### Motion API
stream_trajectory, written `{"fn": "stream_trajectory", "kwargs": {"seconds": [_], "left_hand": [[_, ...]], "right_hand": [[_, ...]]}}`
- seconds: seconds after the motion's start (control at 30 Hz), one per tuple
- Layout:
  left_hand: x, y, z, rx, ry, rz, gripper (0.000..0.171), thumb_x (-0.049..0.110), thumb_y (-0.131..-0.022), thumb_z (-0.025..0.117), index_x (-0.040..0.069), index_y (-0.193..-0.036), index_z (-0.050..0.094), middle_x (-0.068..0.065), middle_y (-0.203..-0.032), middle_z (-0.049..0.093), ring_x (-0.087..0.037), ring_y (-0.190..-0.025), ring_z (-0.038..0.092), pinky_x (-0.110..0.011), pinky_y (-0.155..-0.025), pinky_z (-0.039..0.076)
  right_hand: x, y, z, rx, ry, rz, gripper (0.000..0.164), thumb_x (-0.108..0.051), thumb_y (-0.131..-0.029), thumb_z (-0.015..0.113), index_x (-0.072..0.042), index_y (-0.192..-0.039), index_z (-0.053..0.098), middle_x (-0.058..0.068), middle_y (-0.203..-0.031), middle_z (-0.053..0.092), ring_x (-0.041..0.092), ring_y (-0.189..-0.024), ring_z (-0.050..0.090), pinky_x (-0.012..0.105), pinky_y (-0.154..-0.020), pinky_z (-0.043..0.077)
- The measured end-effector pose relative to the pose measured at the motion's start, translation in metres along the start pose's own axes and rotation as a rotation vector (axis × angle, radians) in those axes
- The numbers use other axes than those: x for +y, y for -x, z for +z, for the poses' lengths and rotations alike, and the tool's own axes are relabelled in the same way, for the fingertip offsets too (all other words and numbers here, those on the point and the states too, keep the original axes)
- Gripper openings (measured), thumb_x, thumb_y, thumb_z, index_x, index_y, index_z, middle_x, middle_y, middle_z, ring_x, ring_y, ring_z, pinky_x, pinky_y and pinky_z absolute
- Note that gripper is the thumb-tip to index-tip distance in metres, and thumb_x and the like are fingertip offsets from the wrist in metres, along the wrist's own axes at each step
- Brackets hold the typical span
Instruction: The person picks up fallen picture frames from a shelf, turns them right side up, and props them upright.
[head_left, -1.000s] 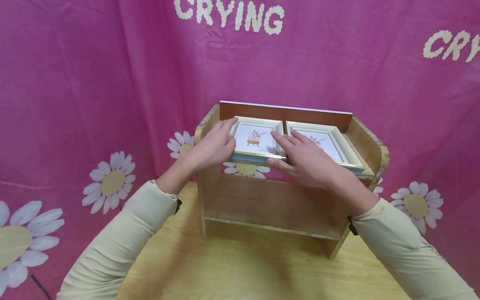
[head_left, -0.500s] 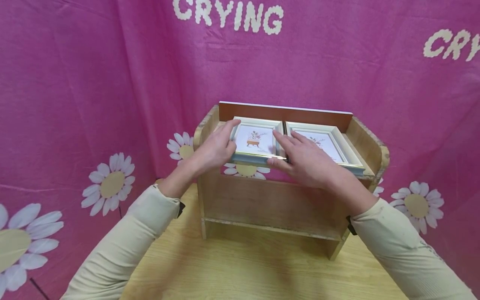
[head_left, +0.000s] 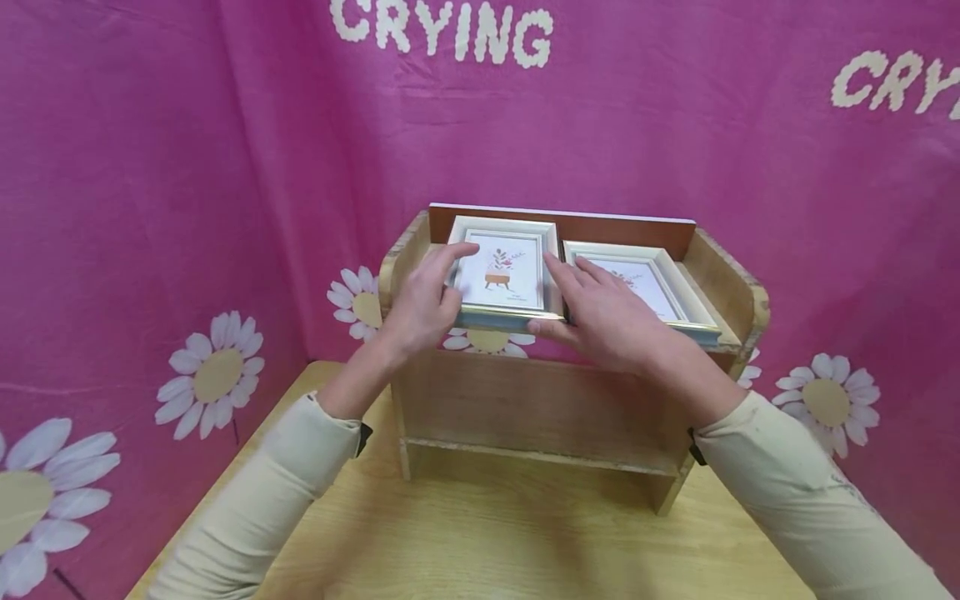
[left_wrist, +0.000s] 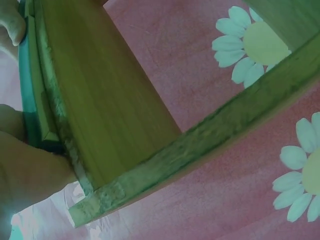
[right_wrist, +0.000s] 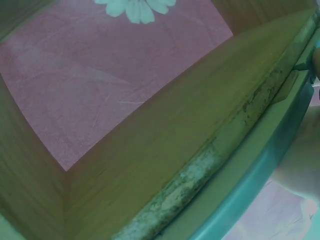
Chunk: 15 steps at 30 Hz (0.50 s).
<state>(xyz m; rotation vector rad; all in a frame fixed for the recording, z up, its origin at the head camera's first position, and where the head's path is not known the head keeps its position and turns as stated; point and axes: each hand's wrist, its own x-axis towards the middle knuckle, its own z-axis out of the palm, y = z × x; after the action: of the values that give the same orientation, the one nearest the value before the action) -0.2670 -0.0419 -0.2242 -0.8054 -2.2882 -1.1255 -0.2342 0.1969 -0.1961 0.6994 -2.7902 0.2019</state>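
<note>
Two pale picture frames with gold inner trim and flower prints lie side by side on the top of a small wooden shelf. My left hand holds the left edge of the left picture frame, index finger over its rim and thumb low at the front corner. On its other side, my right hand has its fingers along the right rim and its thumb at the front edge. The far end of this frame looks raised. The right picture frame lies flat, partly covered by my right hand.
Side panels rise at both ends of the shelf, and a back board stands behind the frames. Below is a light wooden table. A pink curtain with daisies and lettering hangs behind and at the left.
The left picture frame's far edge has come up, so it now tilts above its neighbour. My left hand stays at its left side, and the right hand has hardly moved.
</note>
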Motion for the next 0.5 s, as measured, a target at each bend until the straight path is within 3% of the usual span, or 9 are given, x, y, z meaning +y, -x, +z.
{"fn": "stream_trajectory", "kwargs": {"seconds": [0.13,0.2,0.3,0.4,0.5], "left_hand": [[-0.005,0.005,0.004,0.107,0.010,0.092,0.051,-0.013,-0.086,0.047,0.001,-0.134,0.055,-0.018,-0.132,0.058,-0.025,-0.083,0.050,-0.026,-0.058,0.044],[-0.007,0.007,0.007,0.152,0.020,0.132,0.050,-0.014,-0.085,0.046,-0.002,-0.131,0.057,-0.019,-0.133,0.058,-0.025,-0.080,0.050,-0.024,-0.050,0.039],[-0.010,0.010,0.012,0.207,0.032,0.169,0.048,-0.016,-0.084,0.045,-0.003,-0.129,0.059,-0.021,-0.136,0.057,-0.026,-0.100,0.059,-0.020,-0.048,0.037],[-0.011,0.014,0.016,0.250,0.041,0.195,0.047,-0.017,-0.084,0.044,-0.005,-0.127,0.059,-0.022,-0.138,0.056,-0.026,-0.126,0.054,-0.020,-0.047,0.038],[-0.012,0.016,0.019,0.291,0.030,0.223,0.048,-0.018,-0.082,0.044,-0.005,-0.125,0.059,-0.023,-0.137,0.056,-0.027,-0.131,0.052,-0.021,-0.052,0.040]], "right_hand": [[-0.001,-0.005,-0.003,0.025,-0.094,-0.020,0.097,-0.043,-0.088,0.073,-0.001,-0.157,0.018,0.030,-0.145,0.046,0.045,-0.139,0.036,0.057,-0.115,0.031],[-0.001,-0.006,-0.005,0.038,-0.153,-0.036,0.101,-0.038,-0.085,0.077,0.000,-0.157,0.017,0.029,-0.144,0.047,0.042,-0.136,0.042,0.054,-0.113,0.035],[-0.002,-0.008,-0.006,0.041,-0.252,-0.046,0.107,-0.033,-0.082,0.082,0.000,-0.157,0.014,0.028,-0.143,0.047,0.037,-0.129,0.049,0.051,-0.110,0.040],[-0.004,-0.009,-0.007,0.023,-0.350,-0.020,0.110,-0.033,-0.082,0.082,-0.003,-0.158,0.009,0.024,-0.151,0.041,0.030,-0.133,0.046,0.049,-0.113,0.037],[-0.008,-0.008,-0.009,0.020,-0.461,0.029,0.106,-0.033,-0.087,0.077,-0.007,-0.160,0.004,0.020,-0.153,0.038,0.028,-0.134,0.045,0.049,-0.115,0.035]]}}
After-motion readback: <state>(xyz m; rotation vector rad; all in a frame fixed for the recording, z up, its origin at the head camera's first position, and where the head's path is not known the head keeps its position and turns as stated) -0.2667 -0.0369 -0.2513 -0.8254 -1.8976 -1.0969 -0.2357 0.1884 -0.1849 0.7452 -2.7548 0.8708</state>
